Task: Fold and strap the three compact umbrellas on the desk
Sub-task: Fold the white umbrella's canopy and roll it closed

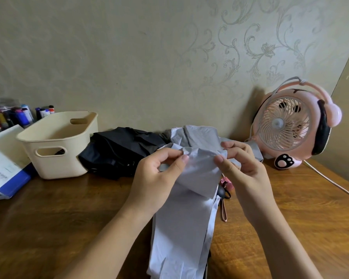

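A pale blue-grey umbrella [189,224] lies along the middle of the wooden desk [69,208], its loose canopy running from the front edge up to the wall. My left hand [157,178] pinches a fold of that canopy between thumb and fingers. My right hand [244,166] pinches the same fold a little to the right. A black umbrella [119,152] lies crumpled behind my left hand. Part of a pink umbrella [226,183] with a pink wrist loop [224,210] shows under the grey canopy, mostly hidden.
A cream plastic basket [58,146] stands left of the black umbrella. Papers on a blue folder [6,170] and a jar of markers [8,117] sit at the far left. A pink desk fan [290,125] stands at the back right, its cable [334,184] trailing right.
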